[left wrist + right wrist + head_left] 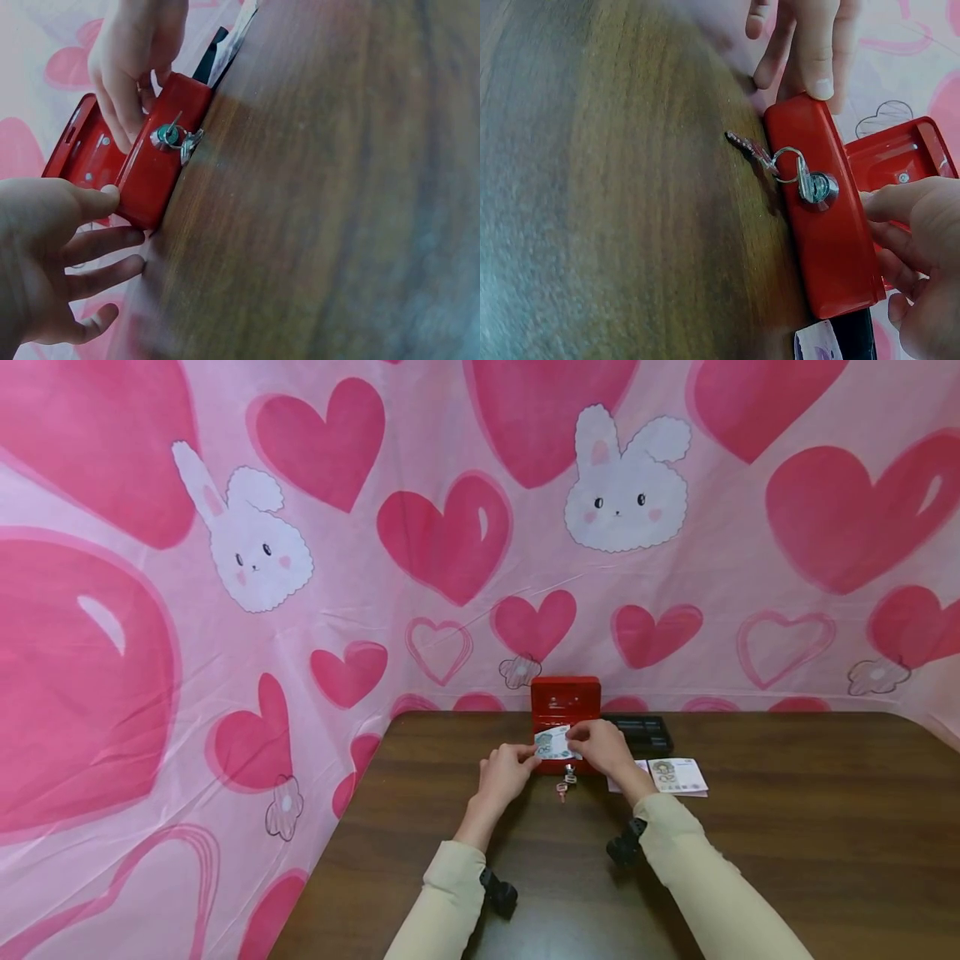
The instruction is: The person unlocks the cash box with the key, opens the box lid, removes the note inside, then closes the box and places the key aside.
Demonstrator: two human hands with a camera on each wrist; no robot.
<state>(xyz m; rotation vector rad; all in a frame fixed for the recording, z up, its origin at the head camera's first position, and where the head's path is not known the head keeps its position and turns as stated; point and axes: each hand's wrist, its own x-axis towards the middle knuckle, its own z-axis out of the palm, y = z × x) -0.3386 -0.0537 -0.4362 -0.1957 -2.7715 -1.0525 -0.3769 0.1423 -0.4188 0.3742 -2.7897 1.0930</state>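
Observation:
A red cash box (566,687) stands on the table with its lid up. Greenish banknotes (553,743) show at its opening in the head view. My right hand (602,745) pinches the notes' right edge with thumb and fingertips. In the wrist views its curled fingers reach inside the box, and the walls hide the notes. My left hand (506,774) is at the box's left front corner. Its thumb rests on the rim there, while the other fingers spread loosely beside the wall. Keys (786,169) on a ring hang from the front lock (821,189).
A black compartment tray (639,735) sits right of the box, against the back edge. In front of it lie more banknotes (678,776) in a stack, partly behind the right forearm. A pink cloth (442,635) with hearts and rabbits hangs behind and left of the wooden table (787,852).

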